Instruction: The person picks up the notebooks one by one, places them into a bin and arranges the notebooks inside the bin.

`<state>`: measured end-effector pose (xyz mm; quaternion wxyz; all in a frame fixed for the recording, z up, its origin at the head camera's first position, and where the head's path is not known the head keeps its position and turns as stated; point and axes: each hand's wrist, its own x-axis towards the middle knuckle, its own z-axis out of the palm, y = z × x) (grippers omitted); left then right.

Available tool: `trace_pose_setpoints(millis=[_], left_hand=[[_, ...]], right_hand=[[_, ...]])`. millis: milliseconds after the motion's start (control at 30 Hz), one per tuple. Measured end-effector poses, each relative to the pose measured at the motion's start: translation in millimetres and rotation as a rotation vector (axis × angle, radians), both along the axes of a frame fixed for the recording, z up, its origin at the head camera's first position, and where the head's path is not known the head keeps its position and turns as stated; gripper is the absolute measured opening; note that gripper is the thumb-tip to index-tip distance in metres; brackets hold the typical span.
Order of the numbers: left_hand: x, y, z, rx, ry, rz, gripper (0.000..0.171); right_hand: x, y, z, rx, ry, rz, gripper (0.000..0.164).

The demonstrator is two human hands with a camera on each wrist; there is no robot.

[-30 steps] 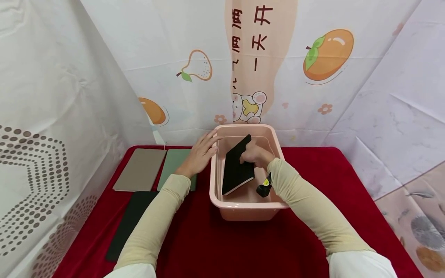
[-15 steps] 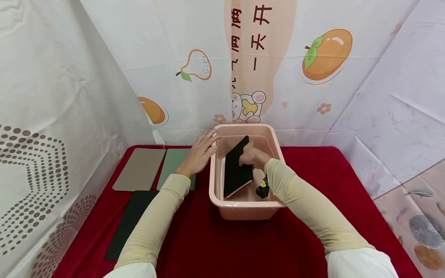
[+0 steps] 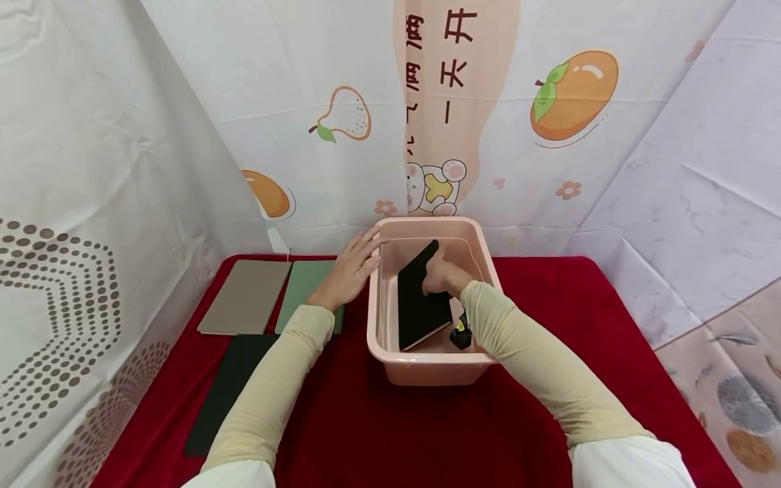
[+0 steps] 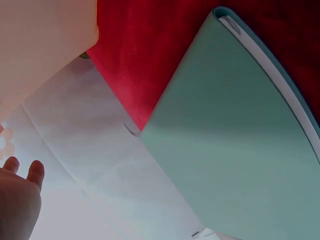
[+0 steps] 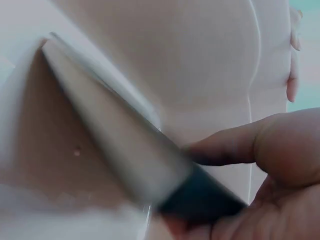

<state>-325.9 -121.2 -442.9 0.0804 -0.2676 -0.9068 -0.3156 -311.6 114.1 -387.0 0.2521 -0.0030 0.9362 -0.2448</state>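
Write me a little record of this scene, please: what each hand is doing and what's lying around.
Right hand: pinches the black notebook
Black notebook's position: tilted, inside the pink tub
Touching the tub's bottom: cannot tell
Left hand: fingers over the tub's left rim
Left of the tub: taupe notebook, green notebook, dark notebook partly hidden by the left sleeve
Under them: red cloth
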Motion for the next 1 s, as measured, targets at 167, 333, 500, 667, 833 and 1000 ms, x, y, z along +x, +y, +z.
trace_pose_setpoints(millis=[167, 333, 500, 667, 833, 1000], left_hand=[[1.0, 0, -0.4, 0.015, -0.003, -0.01, 0.05], [-0.6, 0, -0.3, 0.017, 0.01, -0.017, 0.049], [-0.4, 1, -0.6, 0.023, 0.016, -0.02, 0.048], [0.4, 1, -0.4, 0.021, 0.006, -0.019, 0.049], [0.2, 1, -0.1, 0.021, 0.004, -0.022, 0.05], [0.0, 0, 0.6, 0.009, 0.0, -0.017, 0.05]], right_hand=[[-0.4, 1, 1.3, 0.111, -0.012, 0.018, 0.113], [3.9, 0, 4.7, 0.176, 0.018, 0.008, 0.115], [5.6, -3, 2.4, 0.29, 0.014, 0.06, 0.112], [7.8, -5, 2.8, 0.337, 0.006, 0.089, 0.109], [8.5, -3, 5.8, 0.294, -0.01, 0.035, 0.112], [10.3, -1, 9.9, 0.247, -0.009, -0.009, 0.114]])
